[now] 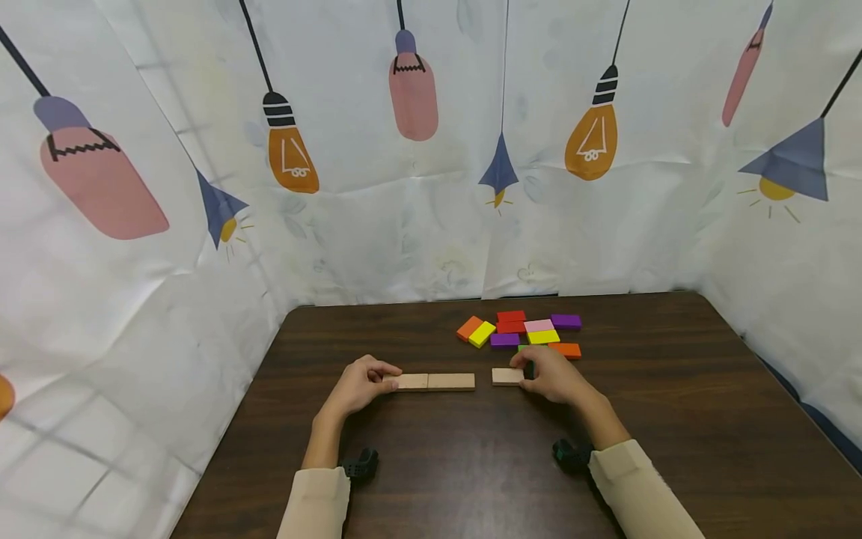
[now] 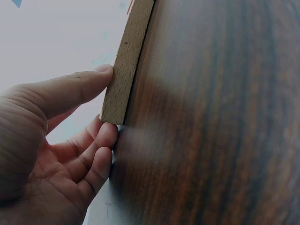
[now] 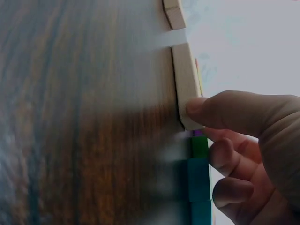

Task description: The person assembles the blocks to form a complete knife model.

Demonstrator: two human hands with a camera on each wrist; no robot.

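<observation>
Two plain wooden blocks lie end to end in a row on the dark table. My left hand (image 1: 360,385) pinches the left block (image 1: 412,382) near its outer end; the left wrist view shows the thumb on the side of that wooden block (image 2: 123,70). To its right is the second wooden block (image 1: 451,382), with no hand on it. Across a small gap, my right hand (image 1: 555,376) holds a third wooden block (image 1: 505,376) by its right end. In the right wrist view, the thumb presses the face of this block (image 3: 185,82).
Behind the right hand lies a loose group of coloured blocks, among them a red block (image 1: 510,317), a purple block (image 1: 566,321) and an orange block (image 1: 564,350). Teal blocks (image 3: 199,180) show below the fingers in the right wrist view. A printed curtain (image 1: 431,239) hangs behind the table (image 1: 465,471).
</observation>
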